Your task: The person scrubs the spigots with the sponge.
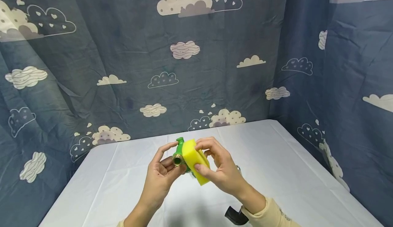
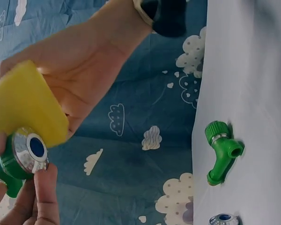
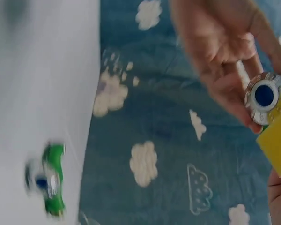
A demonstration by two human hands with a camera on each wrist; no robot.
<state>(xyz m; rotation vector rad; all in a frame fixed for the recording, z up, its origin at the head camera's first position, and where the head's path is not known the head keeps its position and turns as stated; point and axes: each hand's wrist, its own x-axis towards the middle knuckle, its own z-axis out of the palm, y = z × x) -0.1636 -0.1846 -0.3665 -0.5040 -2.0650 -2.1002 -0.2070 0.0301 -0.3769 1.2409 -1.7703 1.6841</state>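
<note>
My left hand (image 1: 161, 174) holds a green tap (image 1: 179, 150) with a brass-coloured threaded end above the table, fingers on its ends. In the left wrist view the tap's silver handle ring (image 2: 30, 152) with a dark blue centre shows near the fingertips. A yellow sponge (image 1: 193, 159), pinched between the thumb and fingers of my right hand (image 1: 222, 169), is against the tap's side. The sponge hides part of the tap's body.
Another green tap with a ridged green knob (image 2: 220, 152) lies on the white table (image 1: 122, 186). Beside it shows a silver, blue-centred piece (image 2: 224, 219). The right wrist view has a blurred green tap with a silver handle (image 3: 46, 180). Cloud-patterned curtains (image 1: 129, 43) surround the table.
</note>
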